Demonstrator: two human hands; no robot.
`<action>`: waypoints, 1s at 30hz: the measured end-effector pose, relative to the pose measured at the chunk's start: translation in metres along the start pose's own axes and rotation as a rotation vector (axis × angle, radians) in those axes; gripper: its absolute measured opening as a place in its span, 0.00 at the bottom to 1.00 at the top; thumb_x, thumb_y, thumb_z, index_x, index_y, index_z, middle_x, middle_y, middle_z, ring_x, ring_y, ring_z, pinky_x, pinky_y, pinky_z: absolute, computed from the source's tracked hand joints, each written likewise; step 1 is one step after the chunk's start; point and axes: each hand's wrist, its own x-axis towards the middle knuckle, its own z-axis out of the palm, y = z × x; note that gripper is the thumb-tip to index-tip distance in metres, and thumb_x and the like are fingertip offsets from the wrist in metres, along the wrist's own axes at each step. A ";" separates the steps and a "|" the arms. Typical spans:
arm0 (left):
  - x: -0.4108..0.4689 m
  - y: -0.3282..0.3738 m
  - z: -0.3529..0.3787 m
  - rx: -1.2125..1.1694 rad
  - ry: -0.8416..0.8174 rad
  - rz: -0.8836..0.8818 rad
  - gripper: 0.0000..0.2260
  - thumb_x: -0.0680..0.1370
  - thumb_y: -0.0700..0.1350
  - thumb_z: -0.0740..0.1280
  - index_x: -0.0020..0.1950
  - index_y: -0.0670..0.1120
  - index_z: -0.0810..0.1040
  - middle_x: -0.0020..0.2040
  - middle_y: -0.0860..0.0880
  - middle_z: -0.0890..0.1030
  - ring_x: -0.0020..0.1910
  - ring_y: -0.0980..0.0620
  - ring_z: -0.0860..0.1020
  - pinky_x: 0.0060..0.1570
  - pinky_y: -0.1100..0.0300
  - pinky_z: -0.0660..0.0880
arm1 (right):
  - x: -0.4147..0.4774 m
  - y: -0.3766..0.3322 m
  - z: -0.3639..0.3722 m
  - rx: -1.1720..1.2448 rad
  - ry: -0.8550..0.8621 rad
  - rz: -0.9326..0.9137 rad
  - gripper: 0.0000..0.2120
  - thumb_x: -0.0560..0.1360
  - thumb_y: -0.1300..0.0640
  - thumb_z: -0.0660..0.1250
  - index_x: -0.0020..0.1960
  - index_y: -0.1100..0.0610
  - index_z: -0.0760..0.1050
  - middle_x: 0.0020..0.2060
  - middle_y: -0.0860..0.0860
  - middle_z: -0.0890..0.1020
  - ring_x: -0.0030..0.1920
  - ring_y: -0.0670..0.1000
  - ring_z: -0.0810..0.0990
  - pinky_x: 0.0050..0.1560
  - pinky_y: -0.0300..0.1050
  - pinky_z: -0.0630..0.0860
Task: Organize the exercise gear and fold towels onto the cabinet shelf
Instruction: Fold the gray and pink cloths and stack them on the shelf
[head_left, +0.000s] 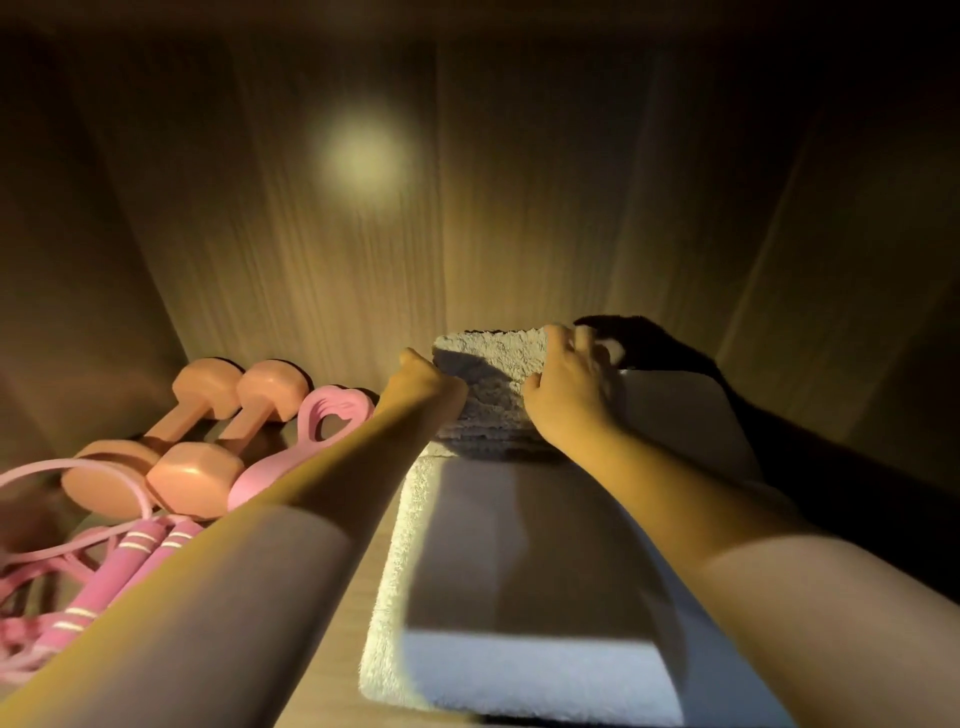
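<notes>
A small folded grey towel (493, 384) sits at the back of the cabinet shelf, on the far end of a larger folded white towel (519, 571). My left hand (426, 387) grips the small towel's left side and my right hand (563, 395) grips its right side. Left of the towels lie two pink dumbbells (187, 457), a pink hand-grip ring (311, 436) and a pink jump rope (104, 577) with striped handles.
The wooden back wall (467, 208) of the cabinet stands right behind the small towel, lit by a round light spot. The right side of the shelf lies in deep shadow. A pale flat object (685, 415) shows just right of my right hand.
</notes>
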 end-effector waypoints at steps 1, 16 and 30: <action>-0.002 -0.002 0.000 0.068 0.074 0.102 0.21 0.76 0.44 0.61 0.69 0.42 0.63 0.62 0.40 0.73 0.53 0.40 0.74 0.48 0.50 0.72 | 0.001 0.001 0.003 -0.014 -0.009 -0.103 0.23 0.79 0.55 0.59 0.73 0.56 0.62 0.74 0.56 0.62 0.70 0.60 0.64 0.63 0.54 0.66; 0.008 -0.021 0.031 0.514 -0.178 0.425 0.28 0.83 0.56 0.46 0.80 0.48 0.44 0.80 0.53 0.42 0.78 0.55 0.42 0.74 0.39 0.41 | 0.004 0.016 0.048 -0.165 -0.447 -0.202 0.28 0.83 0.47 0.42 0.79 0.55 0.40 0.79 0.51 0.41 0.78 0.50 0.40 0.73 0.66 0.39; -0.007 -0.004 0.004 0.746 -0.134 0.425 0.31 0.82 0.62 0.45 0.80 0.48 0.43 0.80 0.51 0.42 0.79 0.50 0.43 0.74 0.40 0.43 | 0.014 0.011 0.027 -0.160 -0.512 -0.171 0.30 0.83 0.42 0.43 0.79 0.54 0.40 0.79 0.50 0.40 0.78 0.52 0.38 0.74 0.67 0.41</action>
